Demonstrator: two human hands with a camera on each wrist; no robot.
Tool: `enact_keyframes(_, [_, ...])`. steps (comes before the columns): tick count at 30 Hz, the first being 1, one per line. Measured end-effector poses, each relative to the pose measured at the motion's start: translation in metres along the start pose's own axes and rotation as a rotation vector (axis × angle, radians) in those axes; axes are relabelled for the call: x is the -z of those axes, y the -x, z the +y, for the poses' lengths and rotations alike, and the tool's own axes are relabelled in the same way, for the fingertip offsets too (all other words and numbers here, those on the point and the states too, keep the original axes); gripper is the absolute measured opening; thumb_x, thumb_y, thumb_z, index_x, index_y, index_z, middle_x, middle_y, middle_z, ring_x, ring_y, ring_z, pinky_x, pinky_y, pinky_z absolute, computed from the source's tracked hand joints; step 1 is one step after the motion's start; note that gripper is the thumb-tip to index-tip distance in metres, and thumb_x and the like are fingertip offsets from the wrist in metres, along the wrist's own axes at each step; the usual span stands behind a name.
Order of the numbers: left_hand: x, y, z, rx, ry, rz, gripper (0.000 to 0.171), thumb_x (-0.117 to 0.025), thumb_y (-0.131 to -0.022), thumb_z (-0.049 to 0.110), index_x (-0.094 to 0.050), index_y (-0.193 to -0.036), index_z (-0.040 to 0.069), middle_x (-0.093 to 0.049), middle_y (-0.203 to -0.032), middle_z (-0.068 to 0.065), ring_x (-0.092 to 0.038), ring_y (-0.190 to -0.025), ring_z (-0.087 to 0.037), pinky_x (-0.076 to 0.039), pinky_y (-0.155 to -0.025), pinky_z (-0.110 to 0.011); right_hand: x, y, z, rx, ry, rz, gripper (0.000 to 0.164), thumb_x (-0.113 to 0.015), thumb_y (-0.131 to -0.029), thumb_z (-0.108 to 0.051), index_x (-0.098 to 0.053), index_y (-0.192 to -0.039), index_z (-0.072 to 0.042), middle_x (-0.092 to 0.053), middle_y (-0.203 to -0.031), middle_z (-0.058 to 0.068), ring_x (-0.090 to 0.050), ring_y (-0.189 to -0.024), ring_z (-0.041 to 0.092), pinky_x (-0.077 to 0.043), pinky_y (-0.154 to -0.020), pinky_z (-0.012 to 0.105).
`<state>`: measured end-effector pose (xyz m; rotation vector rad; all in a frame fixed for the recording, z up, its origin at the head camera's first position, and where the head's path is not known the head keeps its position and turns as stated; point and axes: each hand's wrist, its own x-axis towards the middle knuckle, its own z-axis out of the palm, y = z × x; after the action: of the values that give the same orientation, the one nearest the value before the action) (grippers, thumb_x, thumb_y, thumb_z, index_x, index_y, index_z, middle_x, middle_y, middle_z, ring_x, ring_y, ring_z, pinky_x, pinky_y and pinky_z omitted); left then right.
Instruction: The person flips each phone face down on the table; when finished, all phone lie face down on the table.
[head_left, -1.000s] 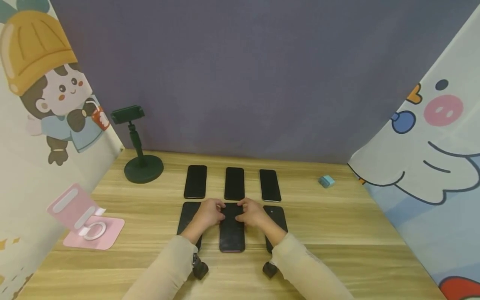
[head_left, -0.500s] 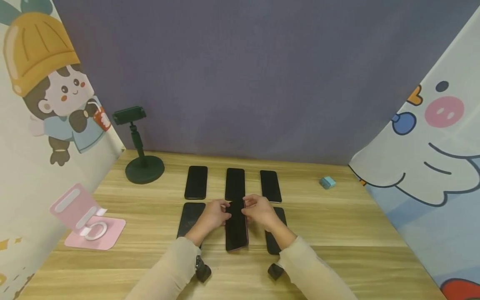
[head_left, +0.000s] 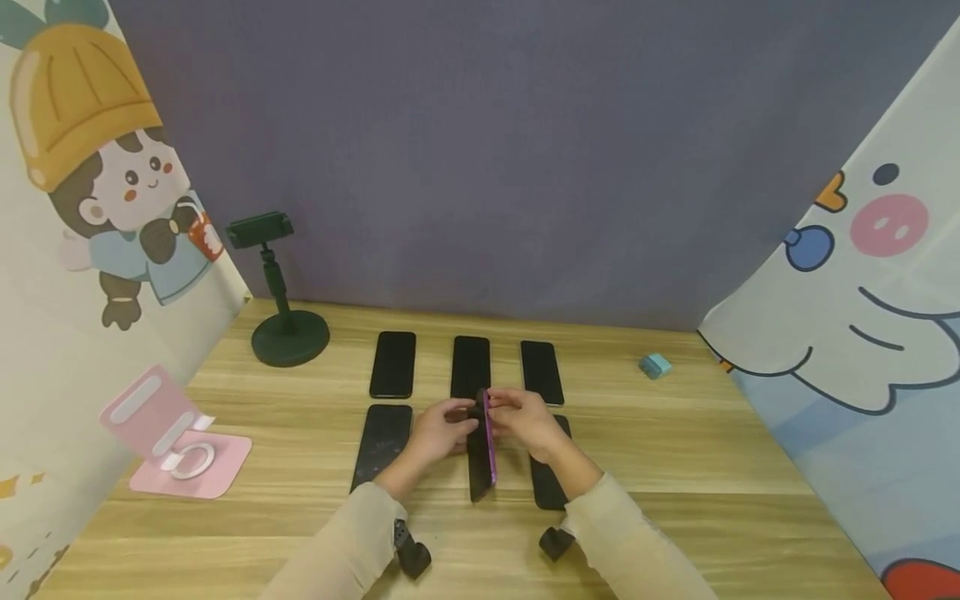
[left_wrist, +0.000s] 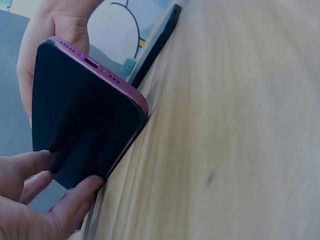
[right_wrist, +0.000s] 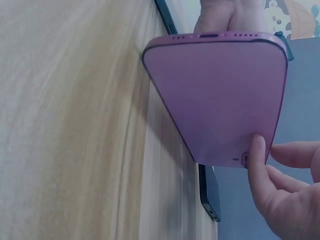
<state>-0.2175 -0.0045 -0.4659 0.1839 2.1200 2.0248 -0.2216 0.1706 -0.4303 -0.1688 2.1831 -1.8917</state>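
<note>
A smartphone with a black screen and purple back stands tilted up on its long side, between both hands. My left hand is on the screen side, with its thumb at the lower edge and fingertips against the glass. On the other side my right hand pinches the phone's far end, its thumb lying on the purple back by the camera. The phone's bottom end, with its charging port, points toward my body. Fingertips of the right hand are partly hidden behind the phone.
Other black phones lie flat: a back row of three, left, middle and right, plus one beside each forearm. A dark green stand, a pink folding holder and a small blue block stand farther out.
The middle front phone lay flat under both hands; it has been lifted and turned up onto its side, its purple back now facing right. The other phones have stayed put.
</note>
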Motion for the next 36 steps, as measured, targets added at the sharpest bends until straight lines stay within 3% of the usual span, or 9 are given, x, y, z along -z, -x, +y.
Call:
enact_keyframes(7, [-0.003,0.002,0.001,0.008,0.136,0.000,0.042,-0.062,-0.095,0.003,-0.051,-0.134,-0.007,-0.055,-0.121,-0.029,-0.064,-0.099,-0.041,-0.057,-0.075,-0.044,0.001,0.000,0.003,0.003,-0.012,-0.052,0.045,-0.055,-0.095,0.007,-0.044,-0.139,0.010,-0.050,-0.122,0.026,-0.062,-0.098,0.029,-0.055,-0.082,0.041])
enact_keyframes(12, [-0.004,0.003,0.003,0.009,0.156,0.011,0.040,-0.060,-0.096,0.002,-0.052,-0.134,-0.007,-0.055,-0.119,-0.027,-0.063,-0.100,-0.041,-0.057,-0.075,-0.044,-0.001,0.000,0.001,-0.007,-0.017,-0.042,0.047,-0.054,-0.093,0.011,-0.044,-0.139,0.009,-0.049,-0.121,0.026,-0.061,-0.097,0.026,-0.055,-0.081,0.042])
enact_keyframes(19, [-0.004,0.003,0.005,0.003,0.182,0.038,0.039,-0.059,-0.097,0.003,-0.052,-0.134,-0.007,-0.056,-0.119,-0.025,-0.063,-0.099,-0.043,-0.057,-0.075,-0.044,-0.003,-0.002,0.002,-0.016,-0.022,-0.069,0.049,-0.055,-0.094,0.006,-0.042,-0.141,0.008,-0.049,-0.127,0.029,-0.058,-0.107,0.042,-0.055,-0.082,0.043])
enact_keyframes(24, [-0.006,0.003,0.005,-0.025,0.202,0.050,0.041,-0.060,-0.096,0.003,-0.051,-0.135,-0.007,-0.056,-0.117,-0.025,-0.066,-0.093,-0.034,-0.057,-0.076,-0.044,-0.004,-0.001,0.003,-0.018,0.003,-0.056,0.049,-0.057,-0.094,0.004,-0.042,-0.141,0.007,-0.051,-0.128,0.027,-0.060,-0.105,0.035,-0.054,-0.084,0.045])
enact_keyframes(32, [-0.001,0.000,0.004,-0.060,0.128,0.035,0.051,-0.064,-0.092,0.001,-0.046,-0.139,-0.007,-0.058,-0.117,-0.028,-0.066,-0.096,-0.033,-0.058,-0.073,-0.040,-0.006,-0.002,0.009,-0.007,0.073,-0.077,0.045,-0.062,-0.091,0.003,-0.047,-0.132,0.015,-0.054,-0.123,0.027,-0.060,-0.106,0.036,-0.054,-0.085,0.043])
enact_keyframes(36, [0.003,-0.001,0.004,-0.081,0.001,0.063,0.046,-0.065,-0.089,-0.002,-0.052,-0.133,-0.008,-0.062,-0.109,-0.023,-0.066,-0.094,-0.033,-0.058,-0.068,-0.035,-0.007,-0.004,0.015,-0.032,0.177,-0.047,0.045,-0.064,-0.087,0.004,-0.051,-0.130,0.013,-0.057,-0.118,0.024,-0.060,-0.103,0.032,-0.055,-0.081,0.038])
